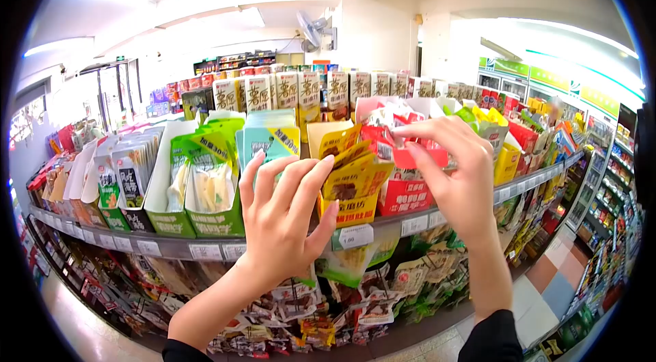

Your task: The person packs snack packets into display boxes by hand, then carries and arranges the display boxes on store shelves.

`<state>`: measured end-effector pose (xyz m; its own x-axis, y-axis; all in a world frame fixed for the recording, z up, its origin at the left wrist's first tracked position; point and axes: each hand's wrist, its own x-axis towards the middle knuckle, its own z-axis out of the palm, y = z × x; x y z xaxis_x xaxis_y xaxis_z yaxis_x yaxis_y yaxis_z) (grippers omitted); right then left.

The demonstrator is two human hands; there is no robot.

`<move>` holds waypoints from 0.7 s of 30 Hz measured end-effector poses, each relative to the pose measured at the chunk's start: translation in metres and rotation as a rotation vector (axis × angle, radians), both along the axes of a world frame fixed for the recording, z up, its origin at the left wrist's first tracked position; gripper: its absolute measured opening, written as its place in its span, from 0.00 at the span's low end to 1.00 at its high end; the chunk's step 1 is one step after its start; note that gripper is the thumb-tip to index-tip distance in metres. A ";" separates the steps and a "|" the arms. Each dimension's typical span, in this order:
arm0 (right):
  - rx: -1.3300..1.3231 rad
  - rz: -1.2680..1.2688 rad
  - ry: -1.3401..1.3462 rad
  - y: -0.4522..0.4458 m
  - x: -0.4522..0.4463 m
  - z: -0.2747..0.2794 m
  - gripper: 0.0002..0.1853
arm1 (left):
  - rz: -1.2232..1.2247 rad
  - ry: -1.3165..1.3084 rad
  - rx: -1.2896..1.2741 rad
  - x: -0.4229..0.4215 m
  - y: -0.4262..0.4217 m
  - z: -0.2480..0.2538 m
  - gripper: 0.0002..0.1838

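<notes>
Your right hand (pixel 461 177) is reaching over the front row of goods, its grip drawing together and clamping on the edge of a shiny red packet (pixel 378 143). That packet is hanging just above the red box (pixel 406 197) near the middle of the shelf (pixel 174 249). Your left hand (pixel 285 215) is hovering in front of the shelf edge, its grip standing apart, with the fingers spreading upward and the thumb pointing toward the yellow packets (pixel 353 183). Whether its fingertips are touching them, you cannot tell from this view.

The yellow packets are standing upright and leaning in a yellow box (pixel 347 216), which is sitting just left of the red box. A white price tag (pixel 355 236) is showing below the yellow box. Pale teal packets (pixel 270 135) are standing behind your left fingers, and green packets (pixel 212 150) are filling open boxes farther left. Behind, a row of tall cartons (pixel 283 92) is running across the display. On the right, yellow bags (pixel 490 118) are resting beyond your right hand. Below the shelf edge, many small hanging packets (pixel 376 300) are crowding together, and a fan (pixel 311 29) is hanging high in the background
</notes>
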<state>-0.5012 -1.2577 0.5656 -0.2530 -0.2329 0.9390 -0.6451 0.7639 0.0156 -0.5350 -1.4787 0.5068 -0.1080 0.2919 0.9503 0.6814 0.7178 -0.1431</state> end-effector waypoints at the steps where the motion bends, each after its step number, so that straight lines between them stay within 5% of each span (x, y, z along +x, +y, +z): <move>1: 0.070 -0.007 -0.017 0.000 -0.005 0.013 0.08 | 0.004 -0.011 -0.020 -0.002 0.002 0.003 0.19; 7: 0.477 0.078 -0.270 0.006 -0.054 0.052 0.12 | -0.050 0.019 -0.058 -0.016 0.008 0.000 0.10; 11: 0.653 0.075 -0.354 0.012 -0.066 0.056 0.18 | 0.063 0.289 -0.165 -0.014 0.013 -0.015 0.07; 16: 0.764 0.100 -0.465 0.009 -0.084 0.051 0.26 | 0.104 0.337 -0.238 -0.016 0.008 -0.026 0.08; 21: 0.774 0.208 -0.545 0.007 -0.098 0.046 0.24 | 0.122 0.327 -0.263 -0.014 0.007 -0.025 0.07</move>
